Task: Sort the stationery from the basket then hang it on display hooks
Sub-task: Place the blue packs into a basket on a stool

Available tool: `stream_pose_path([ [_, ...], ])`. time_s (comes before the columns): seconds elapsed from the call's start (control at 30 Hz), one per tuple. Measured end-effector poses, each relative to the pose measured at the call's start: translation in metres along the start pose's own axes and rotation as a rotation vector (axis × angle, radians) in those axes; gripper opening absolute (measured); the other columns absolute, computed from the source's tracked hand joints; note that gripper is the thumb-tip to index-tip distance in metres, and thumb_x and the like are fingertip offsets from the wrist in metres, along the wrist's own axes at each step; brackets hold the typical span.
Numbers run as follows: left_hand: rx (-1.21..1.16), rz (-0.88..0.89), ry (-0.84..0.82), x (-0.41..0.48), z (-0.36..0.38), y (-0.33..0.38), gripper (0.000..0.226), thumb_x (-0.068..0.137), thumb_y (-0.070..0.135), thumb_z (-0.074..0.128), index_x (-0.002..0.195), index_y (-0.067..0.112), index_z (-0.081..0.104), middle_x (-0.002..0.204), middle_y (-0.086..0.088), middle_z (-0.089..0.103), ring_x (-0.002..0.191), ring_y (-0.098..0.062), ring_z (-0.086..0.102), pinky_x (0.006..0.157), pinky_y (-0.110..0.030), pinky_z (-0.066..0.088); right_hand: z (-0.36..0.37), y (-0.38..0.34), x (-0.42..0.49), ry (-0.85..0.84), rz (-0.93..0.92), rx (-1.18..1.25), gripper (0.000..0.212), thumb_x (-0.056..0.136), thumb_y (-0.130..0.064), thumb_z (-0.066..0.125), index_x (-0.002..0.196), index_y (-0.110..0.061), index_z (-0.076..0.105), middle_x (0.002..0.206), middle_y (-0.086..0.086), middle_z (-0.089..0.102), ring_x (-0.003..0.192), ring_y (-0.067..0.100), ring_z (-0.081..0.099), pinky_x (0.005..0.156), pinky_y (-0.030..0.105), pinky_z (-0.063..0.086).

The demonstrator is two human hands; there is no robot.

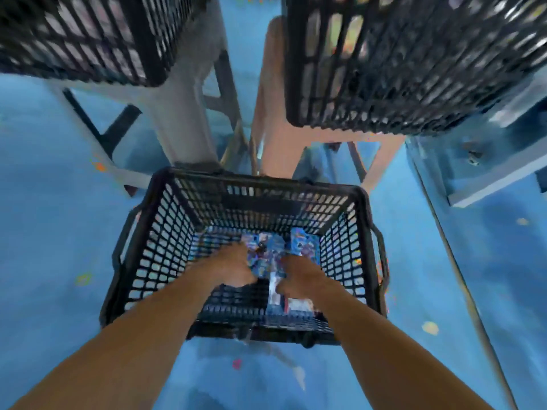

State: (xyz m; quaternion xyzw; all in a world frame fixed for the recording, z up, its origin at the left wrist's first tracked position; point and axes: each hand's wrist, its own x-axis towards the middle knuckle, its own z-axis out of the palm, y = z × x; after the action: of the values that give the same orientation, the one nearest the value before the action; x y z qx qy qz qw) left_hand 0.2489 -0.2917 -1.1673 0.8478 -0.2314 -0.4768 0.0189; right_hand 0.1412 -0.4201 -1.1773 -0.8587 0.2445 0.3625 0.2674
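Head view: the 2 hands, left hand [233, 267] and right hand [299, 276], reach into the basket [260, 184], fingers curled onto stationery packets [305, 241] lying at its bottom, likely for sorting; blur hides any actual grip.

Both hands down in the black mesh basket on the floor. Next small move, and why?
Probably close both hands on the blue printed stationery packs and lift them straight up out of the black plastic mesh basket. The left hand and right hand are both at the packs on the basket's bottom. Blur hides whether either grips them yet, and sorting needs the packs out first.
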Motion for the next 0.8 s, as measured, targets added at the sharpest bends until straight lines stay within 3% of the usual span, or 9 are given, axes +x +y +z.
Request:
stream_pose_path([
  [0.1, -0.039, 0.030, 0.017, 0.091, 0.033, -0.029, 0.064, 0.082, 0.042, 0.068, 0.136, 0.013, 0.053, 0.103, -0.011, 0.069, 0.085, -0.027, 0.068, 0.068, -0.040, 0.052, 0.016, 0.004, 0.053, -0.034, -0.052, -0.150, 0.062, 0.092, -0.020, 0.068, 0.147, -0.008, 0.042, 0.134, 0.015, 0.055, 0.114, 0.033, 0.059, 0.079, 0.035, 0.048],
  [0.17, -0.046, 0.036, 0.023, 0.148, 0.050, -0.046, 0.053, 0.076, 0.048, 0.069, 0.117, 0.016, 0.064, 0.100, -0.011, 0.073, 0.078, -0.021, 0.064, 0.071, -0.039, 0.055, 0.022, 0.006, 0.080, 0.009, -0.082, -0.200, 0.061, 0.092, -0.021, 0.068, 0.147, -0.009, 0.043, 0.143, 0.016, 0.051, 0.127, 0.034, 0.055, 0.094, 0.038, 0.049],
  [0.23, -0.049, 0.061, 0.061, 0.135, 0.042, -0.039, 0.044, 0.083, 0.039, 0.071, 0.115, 0.011, 0.062, 0.101, -0.008, 0.068, 0.081, -0.020, 0.058, 0.077, -0.038, 0.054, 0.023, 0.005, 0.102, 0.068, -0.092, -0.212, 0.058, 0.090, -0.023, 0.071, 0.143, -0.010, 0.050, 0.142, 0.015, 0.054, 0.128, 0.033, 0.055, 0.097, 0.035, 0.049],
  [0.37, -0.152, 0.011, 0.022, 0.141, 0.037, -0.038, 0.033, 0.088, 0.020, 0.067, 0.116, 0.004, 0.061, 0.102, -0.011, 0.066, 0.085, -0.025, 0.063, 0.068, -0.043, 0.049, 0.022, 0.003, 0.130, 0.101, -0.029, -0.138, 0.043, 0.087, -0.023, 0.075, 0.123, -0.007, 0.058, 0.125, 0.013, 0.064, 0.111, 0.029, 0.064, 0.075, 0.031, 0.051],
  [0.43, -0.197, -0.001, 0.025, 0.150, 0.037, -0.036, 0.021, 0.088, 0.018, 0.065, 0.102, 0.004, 0.060, 0.104, -0.020, 0.068, 0.080, -0.025, 0.062, 0.065, -0.043, 0.048, 0.024, 0.007, 0.138, 0.107, -0.012, -0.029, 0.020, 0.090, -0.018, 0.069, 0.106, -0.007, 0.062, 0.106, 0.011, 0.068, 0.096, 0.026, 0.068, 0.066, 0.028, 0.051],
  [0.5, -0.235, 0.002, 0.019, 0.148, 0.037, -0.031, 0.023, 0.091, 0.017, 0.066, 0.106, 0.003, 0.055, 0.101, -0.016, 0.064, 0.079, -0.023, 0.059, 0.066, -0.038, 0.044, 0.031, 0.014, 0.145, 0.138, 0.024, 0.171, 0.009, 0.090, -0.013, 0.067, 0.091, -0.003, 0.067, 0.088, 0.010, 0.071, 0.078, 0.022, 0.070, 0.065, 0.030, 0.055],
  [0.57, -0.323, 0.014, 0.014, 0.149, 0.038, -0.027, 0.032, 0.091, 0.016, 0.069, 0.115, 0.004, 0.051, 0.097, -0.006, 0.059, 0.080, -0.020, 0.060, 0.068, -0.034, 0.044, 0.038, 0.018, 0.147, 0.133, 0.079, 0.446, 0.020, 0.087, -0.005, 0.069, 0.069, -0.006, 0.059, 0.065, 0.010, 0.063, 0.054, 0.020, 0.058, 0.057, 0.031, 0.049],
  [0.67, -0.520, -0.004, -0.032, 0.153, 0.041, -0.028, 0.029, 0.091, 0.006, 0.068, 0.118, -0.001, 0.058, 0.092, -0.011, 0.063, 0.071, -0.019, 0.062, 0.059, -0.028, 0.050, 0.039, 0.019, 0.145, 0.109, 0.098, 0.777, 0.031, 0.087, 0.003, 0.069, 0.067, -0.009, 0.049, 0.052, 0.008, 0.049, 0.041, 0.015, 0.043, 0.044, 0.025, 0.037],
  [0.8, -0.874, -0.030, 0.143, 0.154, 0.028, -0.031, 0.013, 0.089, -0.004, 0.057, 0.100, -0.001, 0.063, 0.092, -0.016, 0.068, 0.083, -0.025, 0.067, 0.081, -0.040, 0.059, 0.020, 0.023, 0.149, 0.111, -0.006, 0.836, 0.026, 0.096, -0.002, 0.062, 0.075, -0.010, 0.048, 0.051, 0.005, 0.041, 0.039, 0.013, 0.035, 0.042, 0.021, 0.025],
])
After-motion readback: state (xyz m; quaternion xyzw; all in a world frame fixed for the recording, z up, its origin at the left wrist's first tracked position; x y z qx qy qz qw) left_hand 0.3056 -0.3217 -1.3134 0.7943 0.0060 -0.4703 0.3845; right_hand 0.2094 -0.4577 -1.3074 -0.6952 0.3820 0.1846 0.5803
